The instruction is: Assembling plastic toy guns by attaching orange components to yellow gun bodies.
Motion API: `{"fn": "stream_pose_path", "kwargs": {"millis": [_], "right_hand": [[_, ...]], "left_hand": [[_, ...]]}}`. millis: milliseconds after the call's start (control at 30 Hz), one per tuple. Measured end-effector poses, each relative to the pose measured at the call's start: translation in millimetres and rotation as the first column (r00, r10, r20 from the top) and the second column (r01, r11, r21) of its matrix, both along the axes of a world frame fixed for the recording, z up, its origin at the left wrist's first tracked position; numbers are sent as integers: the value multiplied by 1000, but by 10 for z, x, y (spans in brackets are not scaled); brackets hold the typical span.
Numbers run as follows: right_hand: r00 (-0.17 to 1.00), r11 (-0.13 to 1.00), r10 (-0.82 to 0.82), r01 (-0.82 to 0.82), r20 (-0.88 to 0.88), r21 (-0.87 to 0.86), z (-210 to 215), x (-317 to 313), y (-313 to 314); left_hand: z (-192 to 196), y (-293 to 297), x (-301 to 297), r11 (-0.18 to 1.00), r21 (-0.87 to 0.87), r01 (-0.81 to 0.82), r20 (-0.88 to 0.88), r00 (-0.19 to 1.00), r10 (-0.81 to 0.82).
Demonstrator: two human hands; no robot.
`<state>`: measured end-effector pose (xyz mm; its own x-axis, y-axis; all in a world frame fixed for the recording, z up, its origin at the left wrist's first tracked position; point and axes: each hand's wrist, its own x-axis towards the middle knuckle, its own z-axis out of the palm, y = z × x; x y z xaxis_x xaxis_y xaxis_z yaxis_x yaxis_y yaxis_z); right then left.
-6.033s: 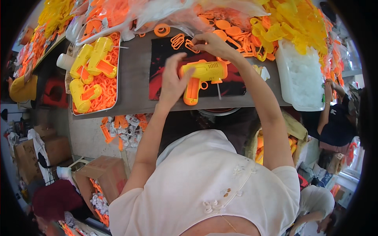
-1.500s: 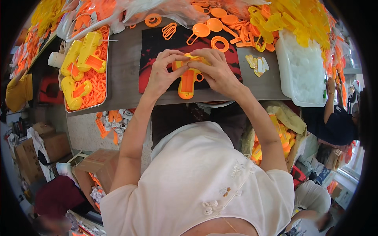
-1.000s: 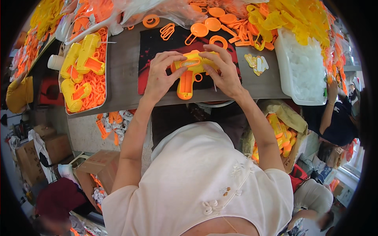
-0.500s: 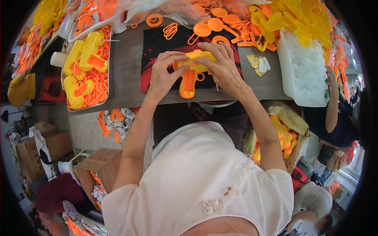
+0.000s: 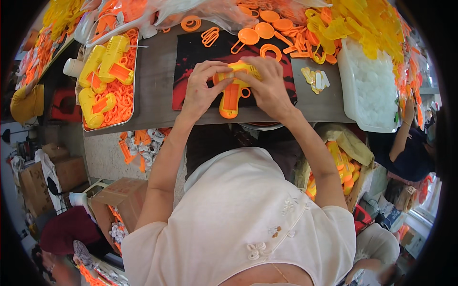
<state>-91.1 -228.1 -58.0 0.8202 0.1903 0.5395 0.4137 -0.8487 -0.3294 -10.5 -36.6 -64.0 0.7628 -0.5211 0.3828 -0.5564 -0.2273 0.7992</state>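
A yellow toy hair dryer point(image 5: 230, 106) with an orange panel in its handle lies over the dark red-and-black mat point(image 5: 179, 52), its handle toward me. My left hand point(image 5: 196, 90) grips the left end of its barrel between thumb and fingers. From the other side, my right hand point(image 5: 271, 93) holds the barrel, with its thumb side against the yellow shell. The right fingertips are smeared by motion and partly hide the vented end. A small orange loop point(image 5: 245, 92) sticks out beside the handle.
On the left, a tray point(image 5: 135, 90) holds several yellow dryers over small orange parts. Orange round pieces point(image 5: 248, 36) lie beyond the mat. At right stand yellow-and-white oval pieces point(image 5: 315, 79) and a white tub point(image 5: 349, 90) of translucent parts. A sack point(image 5: 355, 143) of dryers sits below.
My right fingers have shifted over the vented end of the barrel and now look blurred. My left hand keeps its grip. The whole view has moved slightly.
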Motion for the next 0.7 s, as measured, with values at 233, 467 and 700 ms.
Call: {"fn": "stream_pose_path", "kwargs": {"millis": [233, 467, 700], "right_hand": [[998, 995, -7, 12, -57, 104, -27, -26, -97], [999, 992, 12, -6, -49, 123, -84, -53, -90], [995, 979, 98, -93, -19, 183, -63, -2, -189]], "left_hand": [[-6, 21, 7, 1000, 22, -3, 30, 1000, 3], [-20, 8, -35, 992, 117, -47, 481, 877, -15], [-58, -1, -98, 991, 103, -82, 463, 886, 25]]}}
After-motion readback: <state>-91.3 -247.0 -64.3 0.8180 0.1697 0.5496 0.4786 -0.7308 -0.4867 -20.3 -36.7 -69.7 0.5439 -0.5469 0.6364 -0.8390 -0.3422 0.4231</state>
